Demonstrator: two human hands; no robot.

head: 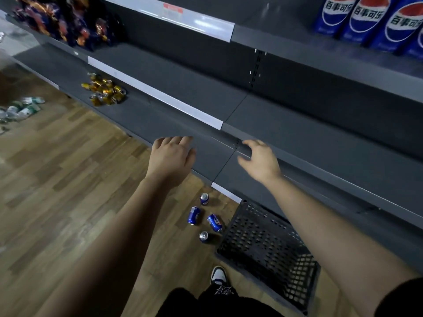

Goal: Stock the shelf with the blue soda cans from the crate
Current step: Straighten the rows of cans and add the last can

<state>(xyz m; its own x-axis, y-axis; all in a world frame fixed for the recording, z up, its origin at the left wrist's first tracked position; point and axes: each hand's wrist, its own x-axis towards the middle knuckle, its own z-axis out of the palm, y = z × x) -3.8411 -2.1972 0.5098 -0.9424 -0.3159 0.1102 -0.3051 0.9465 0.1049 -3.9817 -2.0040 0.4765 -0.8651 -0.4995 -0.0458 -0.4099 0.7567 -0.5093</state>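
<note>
Several blue soda cans point(194, 215) lie and stand on the wooden floor just left of a black perforated crate point(263, 248), which sits at the foot of the grey shelf point(297, 138). More blue cans point(368, 19) stand in a row on the upper shelf at top right. My left hand point(171, 156) hangs relaxed and holds nothing, in front of the lower shelf edge. My right hand point(258, 161) is also empty, fingers loosely bent, near the shelf's front lip. Both hands are well above the floor cans.
Gold cans point(105, 92) are piled on the low shelf at left. Dark snack bags point(68, 24) fill the upper left shelf. Green and white packs point(20, 108) lie on the floor at far left. My shoe point(218, 274) is beside the crate.
</note>
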